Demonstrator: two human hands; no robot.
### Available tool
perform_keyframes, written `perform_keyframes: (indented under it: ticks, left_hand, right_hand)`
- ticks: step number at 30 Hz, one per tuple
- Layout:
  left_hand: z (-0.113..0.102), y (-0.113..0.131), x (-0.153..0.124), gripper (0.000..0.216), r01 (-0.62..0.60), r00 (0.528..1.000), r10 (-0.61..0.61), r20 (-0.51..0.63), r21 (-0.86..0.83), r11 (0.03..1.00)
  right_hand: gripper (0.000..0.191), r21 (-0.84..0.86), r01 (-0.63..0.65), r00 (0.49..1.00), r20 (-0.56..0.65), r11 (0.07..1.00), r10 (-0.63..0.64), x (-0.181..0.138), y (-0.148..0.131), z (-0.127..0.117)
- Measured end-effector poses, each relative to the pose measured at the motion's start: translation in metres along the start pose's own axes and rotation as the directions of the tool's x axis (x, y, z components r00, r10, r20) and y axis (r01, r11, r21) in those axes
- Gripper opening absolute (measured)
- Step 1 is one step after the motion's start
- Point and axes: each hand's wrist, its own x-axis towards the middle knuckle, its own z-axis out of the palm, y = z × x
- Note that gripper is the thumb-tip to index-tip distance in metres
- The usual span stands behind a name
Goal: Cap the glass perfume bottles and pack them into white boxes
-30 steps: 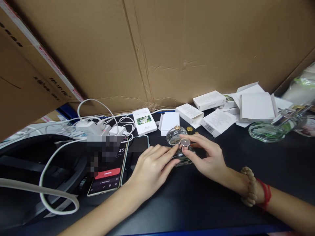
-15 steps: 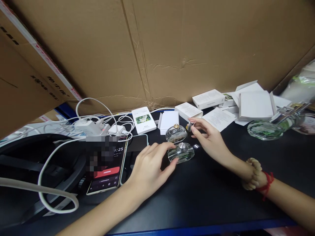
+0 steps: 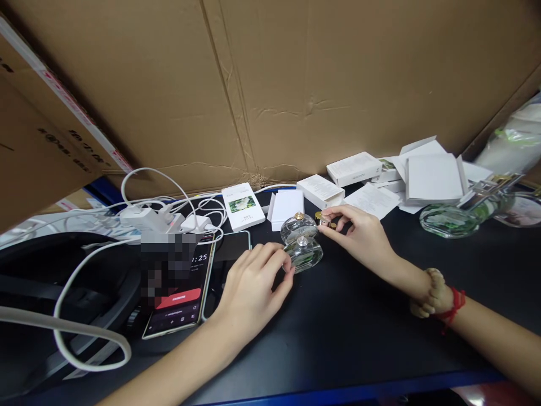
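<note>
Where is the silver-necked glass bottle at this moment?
In the head view, the silver-necked glass bottle is slightly right of and below centre, immediately right of the left hand, in front of the gold-necked bottle.

Glossy clear-glass bottle point(image 3: 309, 257) before you, shiny metallic cap point(image 3: 324, 222) in your right fingers point(image 3: 343, 210), matt cardboard wall point(image 3: 338, 73), smooth black bench point(image 3: 338, 321)

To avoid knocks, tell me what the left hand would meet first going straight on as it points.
The left hand would likely meet the silver-topped glass bottle first: it is right at the fingertips, though whether they touch is unclear.
</note>
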Motion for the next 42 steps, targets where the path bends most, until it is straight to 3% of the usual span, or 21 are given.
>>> perform_keyframes:
  ticks: [6, 11, 13, 17, 24, 27, 34, 42]
  left_hand:
    - [0.000, -0.005, 0.000, 0.016, -0.019, 1.000, 0.019, -0.023, -0.010, 1.000]
    - [0.002, -0.004, -0.002, 0.017, -0.060, 0.995, 0.055, -0.087, -0.062, 0.996]
    - [0.003, -0.004, -0.002, 0.019, -0.055, 0.996, 0.051, -0.067, -0.054, 0.997]
    - [0.004, -0.004, -0.003, 0.022, -0.028, 1.000, 0.028, -0.014, -0.040, 0.999]
    - [0.004, -0.003, -0.005, 0.027, 0.011, 0.998, -0.010, 0.069, -0.011, 1.000]
    - [0.004, -0.002, -0.005, 0.029, -0.001, 0.997, 0.002, 0.080, -0.015, 1.000]
    - [-0.002, 0.002, -0.003, 0.022, 0.018, 0.998, -0.022, -0.061, -0.069, 0.997]
    - [-0.004, 0.004, -0.002, 0.017, 0.023, 0.998, -0.027, -0.063, -0.068, 0.997]
  right_hand:
    - [0.017, -0.006, 0.016, 0.992, 0.123, 1.000, -0.015, 0.000, 0.008, 0.003]
    - [0.024, -0.073, 0.054, 0.996, 0.072, 0.996, -0.048, 0.005, 0.002, -0.007]
    - [0.013, -0.187, 0.020, 0.998, 0.064, 0.982, -0.008, 0.009, -0.001, -0.015]
    - [0.018, -0.319, -0.104, 0.981, 0.123, 0.942, 0.150, 0.015, 0.005, -0.030]
    - [0.007, -0.171, -0.085, 0.945, 0.298, 0.982, 0.134, 0.014, 0.027, -0.028]
    - [0.007, -0.115, -0.098, 0.944, 0.304, 0.988, 0.129, 0.015, 0.024, -0.023]
    - [0.010, -0.055, -0.114, 0.952, 0.279, 0.992, 0.125, 0.013, 0.017, -0.021]
    - [0.015, -0.057, -0.099, 0.969, 0.223, 0.993, 0.110, 0.014, 0.020, -0.016]
